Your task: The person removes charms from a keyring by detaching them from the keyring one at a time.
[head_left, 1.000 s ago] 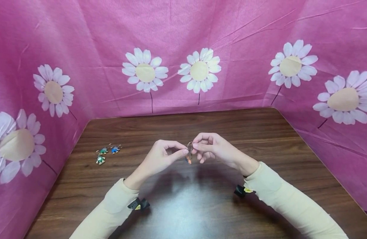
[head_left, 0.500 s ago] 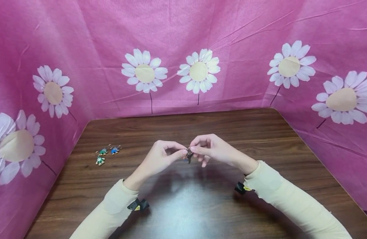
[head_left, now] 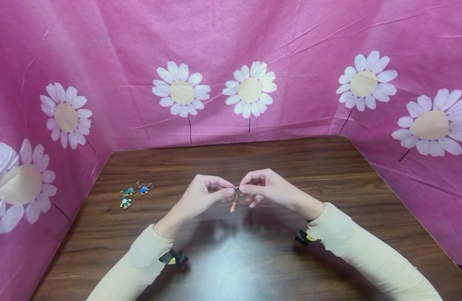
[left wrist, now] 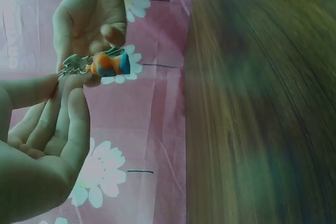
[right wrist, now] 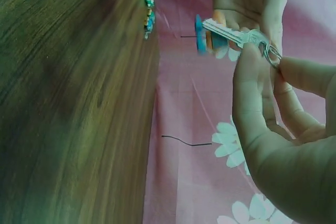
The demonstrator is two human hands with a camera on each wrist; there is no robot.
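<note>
Over the middle of the table, my left hand (head_left: 206, 196) and right hand (head_left: 268, 188) meet fingertip to fingertip at a keychain. Thumb and forefinger of each hand pinch its small metal ring (right wrist: 271, 53). A silver key (right wrist: 231, 32) hangs from the ring, seen best in the right wrist view. Beside the key dangles an orange and blue figure (left wrist: 107, 64), clear in the left wrist view. Fingertips partly cover the ring, so whether it is spread apart cannot be told. The other fingers of the right hand are loosely bent below.
On the left of the wooden table (head_left: 291, 159) lie a green figure keychain (head_left: 130, 191), a blue one (head_left: 144, 190) and a green-and-white one (head_left: 125, 203), close together. A pink cloth (head_left: 216, 37) with printed daisies stands around the table's back and sides.
The ring stood upright between the hands, then tipped lower. The key and figure have turned, and the orange figure now hangs lower. Both hands stay nearly in place, still pinching.
</note>
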